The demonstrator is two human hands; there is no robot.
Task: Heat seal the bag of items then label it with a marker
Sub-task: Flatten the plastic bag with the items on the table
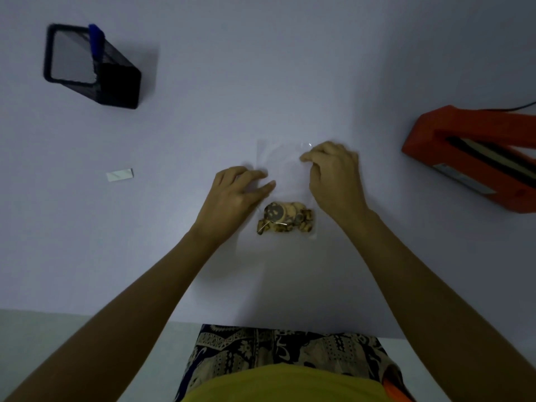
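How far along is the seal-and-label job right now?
Early. Done: the items sit at the near end of the clear bag. In hand: the left hand and right hand are handling its flat far end on the table. Left: sealing at the orange heat sealer, then labelling; the blue marker stands in its holder.
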